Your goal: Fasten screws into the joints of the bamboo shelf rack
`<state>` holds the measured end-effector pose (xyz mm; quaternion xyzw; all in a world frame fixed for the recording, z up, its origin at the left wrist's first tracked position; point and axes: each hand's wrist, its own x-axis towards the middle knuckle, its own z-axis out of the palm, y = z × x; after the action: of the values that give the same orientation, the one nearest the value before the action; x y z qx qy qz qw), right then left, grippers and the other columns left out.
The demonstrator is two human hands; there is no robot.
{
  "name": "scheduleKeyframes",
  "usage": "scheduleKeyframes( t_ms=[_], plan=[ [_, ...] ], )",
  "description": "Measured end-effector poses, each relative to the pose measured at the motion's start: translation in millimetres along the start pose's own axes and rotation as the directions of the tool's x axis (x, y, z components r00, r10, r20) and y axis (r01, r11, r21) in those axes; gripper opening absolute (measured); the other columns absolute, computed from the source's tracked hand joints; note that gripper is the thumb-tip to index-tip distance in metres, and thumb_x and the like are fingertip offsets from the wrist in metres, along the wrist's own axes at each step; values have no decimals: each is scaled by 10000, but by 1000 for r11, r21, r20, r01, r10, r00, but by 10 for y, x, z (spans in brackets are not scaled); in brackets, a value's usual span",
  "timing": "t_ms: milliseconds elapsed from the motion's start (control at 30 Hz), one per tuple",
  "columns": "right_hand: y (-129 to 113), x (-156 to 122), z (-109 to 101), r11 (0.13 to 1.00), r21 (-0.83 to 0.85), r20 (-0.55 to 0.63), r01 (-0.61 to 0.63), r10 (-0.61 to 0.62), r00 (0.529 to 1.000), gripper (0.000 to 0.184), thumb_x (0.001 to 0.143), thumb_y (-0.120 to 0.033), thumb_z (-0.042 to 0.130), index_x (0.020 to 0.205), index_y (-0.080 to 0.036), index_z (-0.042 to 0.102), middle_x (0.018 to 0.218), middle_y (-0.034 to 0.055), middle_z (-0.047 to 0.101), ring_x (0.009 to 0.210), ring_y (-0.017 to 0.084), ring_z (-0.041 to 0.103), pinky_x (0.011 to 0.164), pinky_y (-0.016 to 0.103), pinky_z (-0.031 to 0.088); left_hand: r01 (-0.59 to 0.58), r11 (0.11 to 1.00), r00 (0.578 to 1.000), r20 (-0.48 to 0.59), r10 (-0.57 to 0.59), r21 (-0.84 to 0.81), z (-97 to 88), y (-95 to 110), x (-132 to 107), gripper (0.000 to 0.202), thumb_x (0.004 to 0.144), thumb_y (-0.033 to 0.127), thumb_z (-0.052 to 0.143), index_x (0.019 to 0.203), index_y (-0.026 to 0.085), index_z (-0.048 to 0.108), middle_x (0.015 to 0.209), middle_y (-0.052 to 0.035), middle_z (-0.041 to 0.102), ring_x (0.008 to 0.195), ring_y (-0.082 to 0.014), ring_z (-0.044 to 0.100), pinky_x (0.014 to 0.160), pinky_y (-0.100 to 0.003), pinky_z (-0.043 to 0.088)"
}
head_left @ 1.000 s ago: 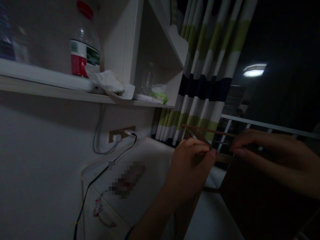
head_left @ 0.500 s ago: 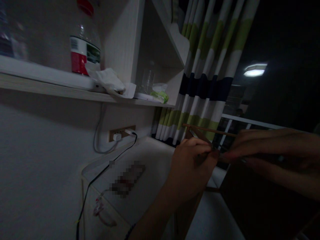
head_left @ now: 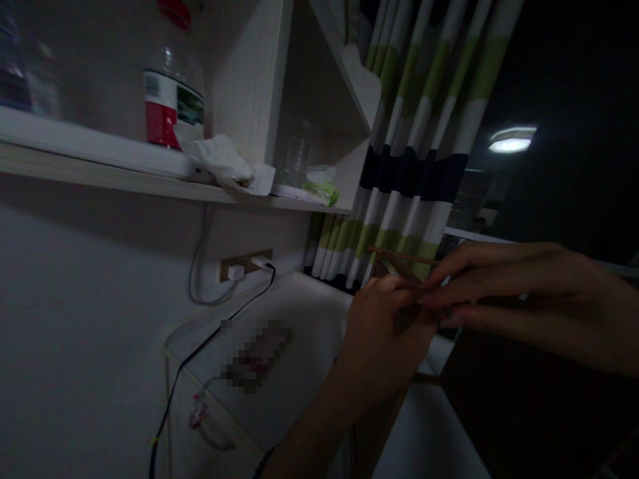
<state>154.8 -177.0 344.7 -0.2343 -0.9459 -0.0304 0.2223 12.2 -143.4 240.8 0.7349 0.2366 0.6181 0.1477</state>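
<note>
Both hands meet at the right of the head view, fingertips close together. My left hand point(head_left: 382, 326) is closed, its thumb and fingers pinched on something that I cannot make out. My right hand point(head_left: 519, 293) comes in from the right edge, its fingers pressed together against the left hand's fingertips. Between the hands, whatever they grip is mostly hidden and too dark to name. Behind them stands a brown wooden frame point(head_left: 407, 256) with a thin top edge; it continues below the left forearm.
A white desk surface point(head_left: 309, 313) holds a pixelated flat object point(head_left: 259, 356). Above it, a shelf point(head_left: 100, 169) carries a red-capped bottle point(head_left: 174, 100) and crumpled tissue point(head_left: 224, 159). A black cable point(head_left: 200, 346) runs from the wall socket point(head_left: 227, 267). A striped curtain point(head_left: 414, 173) hangs behind.
My right hand has moved left, its fingers now overlapping the left hand's fingertips. The thin pale piece seen above the left fingers is now less visible. My left hand has barely moved.
</note>
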Motion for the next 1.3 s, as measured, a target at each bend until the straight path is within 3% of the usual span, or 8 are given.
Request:
scheduleKeyframes(
  t_ms=[167, 467, 767, 1033, 1200, 1300],
  plan=[
    [14, 80, 42, 999, -23, -59, -30, 28, 998, 197, 764, -266, 627, 958, -293, 649, 881, -55, 643, 812, 80, 599, 679, 167, 479, 36, 999, 999, -25, -36, -3, 20, 1, 16, 123, 795, 223, 548, 828, 172, 656, 852, -11, 598, 844, -164, 528, 756, -313, 419],
    [87, 177, 111, 974, -102, -182, -201, 180, 967, 195, 765, -372, 599, 909, -253, 654, 811, -32, 671, 711, 127, 623, 570, 228, 461, 59, 998, 997, -59, -59, 3, 38, 6, 6, 101, 785, 195, 552, 748, 211, 644, 865, 23, 620, 869, -136, 544, 811, -297, 426],
    [153, 260, 211, 947, -1, -168, -320, 315, 934, 209, 775, -427, 560, 796, -235, 639, 721, -15, 648, 647, 150, 607, 558, 270, 451, 111, 994, 993, -35, -111, -5, 28, 32, 11, 100, 779, 217, 557, 733, 203, 645, 829, 12, 603, 868, -137, 536, 790, -294, 420],
    [219, 284, 253, 946, 49, -154, -320, 323, 934, 217, 781, -415, 552, 786, -214, 633, 696, -7, 633, 630, 139, 580, 550, 247, 435, 101, 995, 994, -30, -101, 0, 33, 21, 21, 100, 779, 224, 563, 724, 200, 643, 812, 15, 590, 848, -133, 528, 775, -293, 416],
    [227, 234, 221, 918, 156, -66, -364, 378, 924, 245, 807, -404, 523, 793, -185, 631, 703, 3, 623, 649, 130, 565, 562, 229, 418, 105, 994, 993, -44, -105, -4, 49, 23, 17, 109, 786, 238, 563, 727, 205, 647, 788, 9, 586, 824, -139, 530, 760, -300, 423],
    [245, 182, 206, 908, 175, -98, -381, 401, 911, 306, 814, -435, 504, 747, -162, 627, 655, 3, 584, 606, 116, 523, 542, 224, 395, 107, 994, 993, -42, -108, -27, 56, 25, 19, 108, 788, 249, 568, 722, 205, 643, 821, 13, 599, 833, -138, 534, 777, -301, 428]
  ],
)
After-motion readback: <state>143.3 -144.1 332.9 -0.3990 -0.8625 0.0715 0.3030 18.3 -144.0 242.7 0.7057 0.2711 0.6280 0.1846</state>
